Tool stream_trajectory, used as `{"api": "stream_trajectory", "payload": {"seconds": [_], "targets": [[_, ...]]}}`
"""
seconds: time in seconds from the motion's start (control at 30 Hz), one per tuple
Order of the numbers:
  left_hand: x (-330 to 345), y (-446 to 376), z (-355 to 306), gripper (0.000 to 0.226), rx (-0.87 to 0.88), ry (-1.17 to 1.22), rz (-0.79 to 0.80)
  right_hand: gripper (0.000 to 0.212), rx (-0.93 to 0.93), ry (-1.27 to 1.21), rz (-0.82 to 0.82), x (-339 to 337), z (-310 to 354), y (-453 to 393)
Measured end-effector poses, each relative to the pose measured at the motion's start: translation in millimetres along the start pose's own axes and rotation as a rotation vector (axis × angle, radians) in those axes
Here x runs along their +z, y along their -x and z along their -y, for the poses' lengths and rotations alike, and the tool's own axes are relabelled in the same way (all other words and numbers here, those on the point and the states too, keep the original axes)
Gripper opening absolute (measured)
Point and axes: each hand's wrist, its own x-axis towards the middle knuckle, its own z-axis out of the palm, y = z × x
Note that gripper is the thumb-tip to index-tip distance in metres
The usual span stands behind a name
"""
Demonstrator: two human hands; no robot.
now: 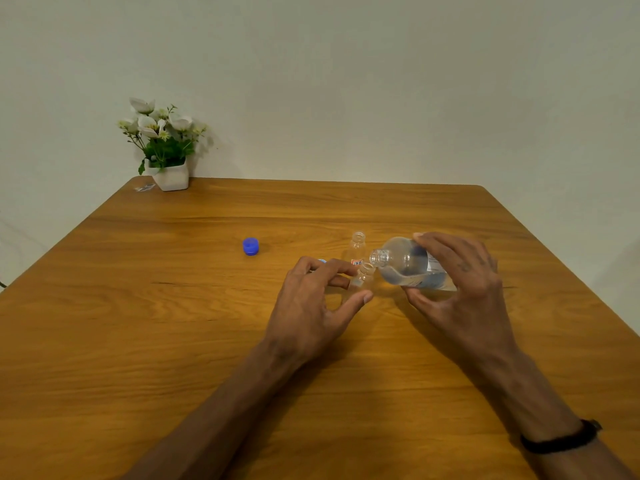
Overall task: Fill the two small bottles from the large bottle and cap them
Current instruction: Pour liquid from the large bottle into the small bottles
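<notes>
My right hand (460, 289) grips the large clear bottle (408, 263), tipped almost flat with its open neck pointing left, right over the mouth of a small clear bottle (365, 277). My left hand (311, 303) holds that near small bottle between fingers and thumb. Behind it a second small bottle (357, 245) with a red label stands uncapped. A blue cap (251, 246) lies on the wooden table (173, 341) to the left. Part of another blue cap (322, 261) peeks out behind my left fingers.
A white pot of white flowers (166, 150) stands at the table's far left corner against the wall, with a small scrap of clear wrapper (145, 187) next to it. A black band (561, 439) circles my right wrist.
</notes>
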Motion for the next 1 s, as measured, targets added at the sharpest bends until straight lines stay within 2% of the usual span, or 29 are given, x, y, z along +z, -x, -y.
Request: {"api": "stream_trajectory", "payload": {"seconds": [0.73,1.0], "targets": [[-0.5,-0.1,3.3,0.045,0.015,-0.033,0.060,0.081,-0.026,0.031,-0.011,-1.0,1.5,0.9],[1.3,-0.5,4.7,0.045,0.016,-0.015,0.036,0.082,-0.033,0.036,-0.018,-1.5,2.5,0.1]]}}
